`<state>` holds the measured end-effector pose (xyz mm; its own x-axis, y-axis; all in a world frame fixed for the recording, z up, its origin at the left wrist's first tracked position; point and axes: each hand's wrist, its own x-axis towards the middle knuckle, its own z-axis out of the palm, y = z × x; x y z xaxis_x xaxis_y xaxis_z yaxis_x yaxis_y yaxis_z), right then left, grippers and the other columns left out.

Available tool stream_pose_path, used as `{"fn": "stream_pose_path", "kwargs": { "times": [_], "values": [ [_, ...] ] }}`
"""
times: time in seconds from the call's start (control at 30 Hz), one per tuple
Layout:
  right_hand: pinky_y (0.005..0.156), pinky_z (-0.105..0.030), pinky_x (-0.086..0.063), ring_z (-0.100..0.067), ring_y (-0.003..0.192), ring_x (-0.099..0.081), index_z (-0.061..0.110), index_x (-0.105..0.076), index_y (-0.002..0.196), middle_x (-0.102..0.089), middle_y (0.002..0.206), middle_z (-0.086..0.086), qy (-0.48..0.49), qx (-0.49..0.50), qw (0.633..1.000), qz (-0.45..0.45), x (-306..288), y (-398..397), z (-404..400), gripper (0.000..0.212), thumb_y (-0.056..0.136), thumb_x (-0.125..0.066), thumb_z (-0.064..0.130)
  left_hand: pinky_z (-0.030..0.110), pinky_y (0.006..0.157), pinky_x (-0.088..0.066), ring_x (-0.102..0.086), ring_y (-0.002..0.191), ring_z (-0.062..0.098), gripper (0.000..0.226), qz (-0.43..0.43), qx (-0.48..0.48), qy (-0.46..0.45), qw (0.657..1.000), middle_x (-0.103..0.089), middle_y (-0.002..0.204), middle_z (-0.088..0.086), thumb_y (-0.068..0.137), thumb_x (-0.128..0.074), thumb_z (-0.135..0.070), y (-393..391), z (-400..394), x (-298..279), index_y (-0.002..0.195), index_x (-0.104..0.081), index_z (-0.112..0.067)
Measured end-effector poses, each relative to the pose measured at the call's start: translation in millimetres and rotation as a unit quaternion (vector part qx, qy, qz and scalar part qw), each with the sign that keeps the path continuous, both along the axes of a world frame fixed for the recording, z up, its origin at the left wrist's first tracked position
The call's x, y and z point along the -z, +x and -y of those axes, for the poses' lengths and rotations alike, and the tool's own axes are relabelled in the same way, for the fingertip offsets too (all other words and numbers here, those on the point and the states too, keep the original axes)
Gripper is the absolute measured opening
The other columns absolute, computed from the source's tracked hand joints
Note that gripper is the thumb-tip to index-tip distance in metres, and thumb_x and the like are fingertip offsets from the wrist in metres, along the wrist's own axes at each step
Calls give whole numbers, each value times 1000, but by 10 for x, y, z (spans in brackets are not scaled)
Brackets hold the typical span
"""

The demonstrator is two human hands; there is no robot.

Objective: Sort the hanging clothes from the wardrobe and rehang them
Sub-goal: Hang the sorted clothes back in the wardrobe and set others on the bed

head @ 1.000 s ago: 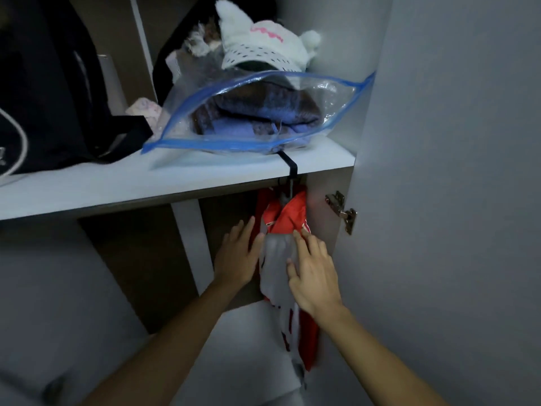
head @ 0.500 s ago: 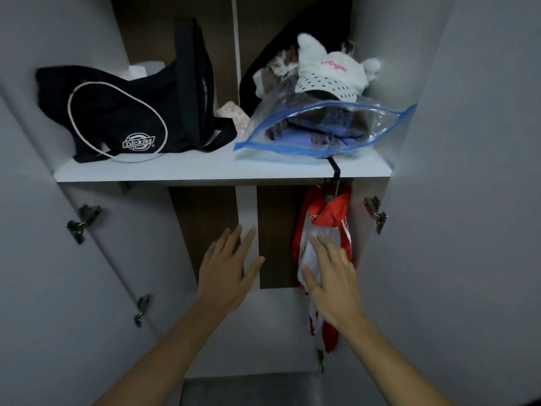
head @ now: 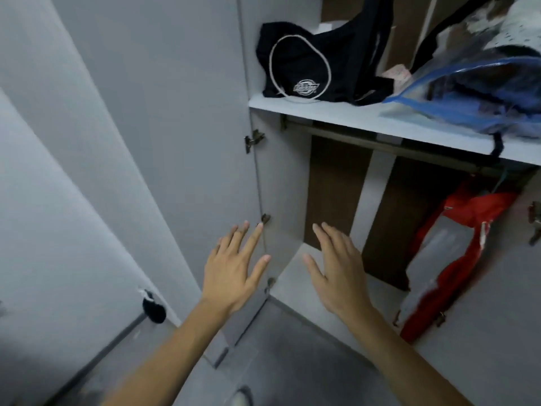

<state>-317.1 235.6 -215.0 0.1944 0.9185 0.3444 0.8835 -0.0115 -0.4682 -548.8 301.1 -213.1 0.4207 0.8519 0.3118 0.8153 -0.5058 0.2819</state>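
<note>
Red and grey fabric, a single hanging garment (head: 456,253), is the only piece of clothing on the dark metal rail (head: 380,143), and it hangs well to the right of the right hand (head: 341,269), beyond and above its fingertips. Neither hand touches it. The right hand is held flat with fingers straight and together, gripping nothing, in front of the bare middle of the white wardrobe compartment (head: 295,276). The left hand (head: 234,265) is just beside it to the left, fingers spread apart and empty, its fingertips near the edge of the pale grey wardrobe door (head: 164,136).

Judging from this, the rehanging looks close to finished or barely started: one garment is up, pushed to the far right end of the rail, and the rail above both hands is free. No other clothes to sort are in view.

Above and beyond the hands, the white shelf (head: 336,115) carries a black fabric bag with a white cord loop (head: 307,63) and, to its right, a clear blue-edged plastic bag of folded clothes (head: 480,95).
</note>
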Motion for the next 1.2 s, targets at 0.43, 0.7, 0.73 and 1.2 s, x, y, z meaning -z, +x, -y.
{"fn": "stream_pose_path", "kwargs": {
  "times": [0.43,0.7,0.73,1.2],
  "values": [
    [121,-41,-27,-20,149,-32,25,-39,158,-39,162,4,-22,-388,921,-2,112,-3333,416,68,99,-34,60,46,124,-29,-25,157,23,65,-6,-397,0,918,-32,168,0,105,-25,-67,-3132,2278,73,164,-23,-39],
    [119,-44,-30,-19,146,-32,29,-35,160,-38,163,5,-21,-547,837,25,266,-5453,963,68,100,-36,60,41,122,-28,-30,153,21,64,7,-571,-16,821,-40,164,0,106,-27,-63,-4693,3582,423,161,-34,-31],
    [119,-44,-30,-18,146,-31,29,-34,161,-37,163,5,-21,-566,823,31,302,-5680,1032,68,100,-36,60,42,122,-30,-31,153,21,65,8,-590,-17,807,-40,164,0,105,-28,-63,-4850,3720,466,161,-36,-31],
    [118,-39,-31,-18,146,-36,27,-39,158,-40,160,5,-32,-741,670,36,661,-7988,1467,62,103,-38,57,45,122,-32,-23,155,15,68,85,-769,-50,631,-26,168,-11,103,-13,-73,-5976,4835,929,164,-18,-43]
  ]
}}
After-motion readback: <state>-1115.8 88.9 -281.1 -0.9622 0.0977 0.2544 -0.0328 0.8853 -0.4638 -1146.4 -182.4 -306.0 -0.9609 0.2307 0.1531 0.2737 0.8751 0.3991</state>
